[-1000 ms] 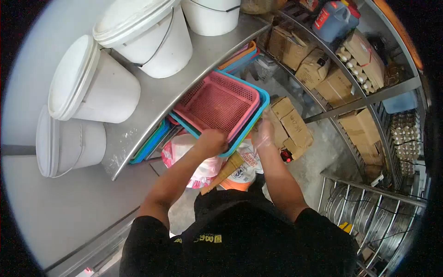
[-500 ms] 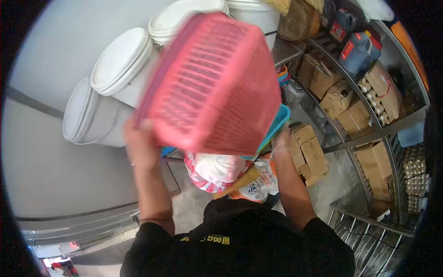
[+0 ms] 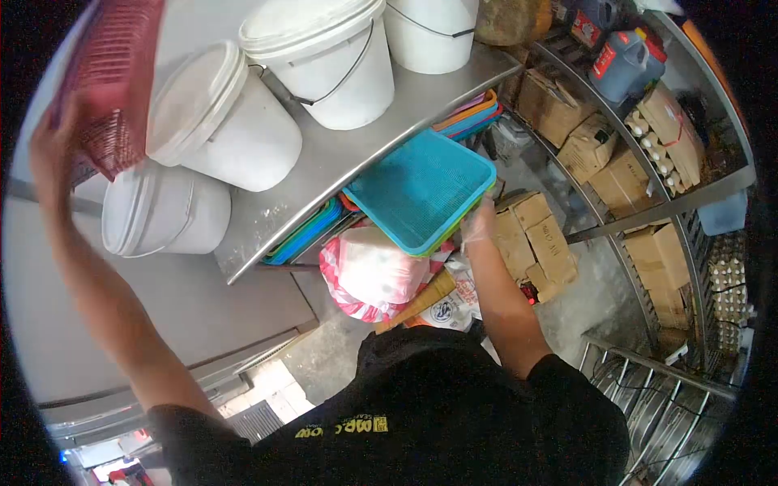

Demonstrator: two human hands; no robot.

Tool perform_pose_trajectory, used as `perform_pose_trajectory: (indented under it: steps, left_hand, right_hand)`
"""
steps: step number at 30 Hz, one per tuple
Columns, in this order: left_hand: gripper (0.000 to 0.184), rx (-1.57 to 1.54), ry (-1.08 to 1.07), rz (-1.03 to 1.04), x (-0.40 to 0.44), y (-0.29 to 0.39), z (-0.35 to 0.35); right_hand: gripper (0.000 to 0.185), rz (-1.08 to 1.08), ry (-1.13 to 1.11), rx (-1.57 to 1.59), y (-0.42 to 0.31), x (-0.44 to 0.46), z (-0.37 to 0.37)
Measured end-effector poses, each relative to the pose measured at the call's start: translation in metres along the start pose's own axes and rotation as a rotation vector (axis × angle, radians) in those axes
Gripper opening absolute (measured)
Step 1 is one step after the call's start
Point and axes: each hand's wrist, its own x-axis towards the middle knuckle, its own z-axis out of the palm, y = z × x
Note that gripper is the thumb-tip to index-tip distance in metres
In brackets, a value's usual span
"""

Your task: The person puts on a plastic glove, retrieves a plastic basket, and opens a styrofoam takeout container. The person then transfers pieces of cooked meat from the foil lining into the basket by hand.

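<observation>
At the upper left, my left hand (image 3: 61, 154) grips the edge of a pink slotted basket (image 3: 117, 73), raised beside the white buckets and tilted on its side. My right hand (image 3: 480, 220), in what looks like a clear glove, is closed on the right rim of a blue mesh basket (image 3: 425, 190). A green rim shows directly beneath the blue basket. This stack juts out from under the steel table. Below it sits a pink-and-white plastic bag (image 3: 377, 271).
White lidded buckets (image 3: 243, 134) stand on the steel table (image 3: 324, 162). More coloured baskets (image 3: 304, 235) are under it. An open cardboard box (image 3: 539, 247) lies right of my right hand. Metal shelves (image 3: 604, 202) hold boxes, jugs and egg trays. A wire rack (image 3: 656, 389) is at lower right.
The pink basket has come off the blue one and moved up and far left in my left hand, uncovering the blue basket. My right hand has stayed at the stack's right side.
</observation>
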Motion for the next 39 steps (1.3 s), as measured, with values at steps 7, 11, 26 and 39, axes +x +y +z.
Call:
perform_pose_trajectory:
  steps: [7,11,26,39]
  left_hand:
    - [0.055,-0.161,-0.315,-0.213,-0.005,0.121,0.137]
    - [0.049,-0.473,0.182,-0.230,-0.046,0.271,0.144]
    - [0.042,-1.351,-0.814,-0.110,-0.061,0.527,0.038]
    - [0.040,-1.272,0.036,-0.624,-0.040,0.308,-0.090]
  right_hand:
    - [0.045,-0.026,-0.042,-0.009,-0.010,-0.031,-0.008]
    - [0.036,-0.037,-0.073,-0.034,-0.012,-0.039,-0.006]
    - [0.037,-0.112,-0.087,-0.068,-0.049,-0.060,0.008]
    - [0.069,0.090,-0.833,0.087,0.093,0.048,0.113]
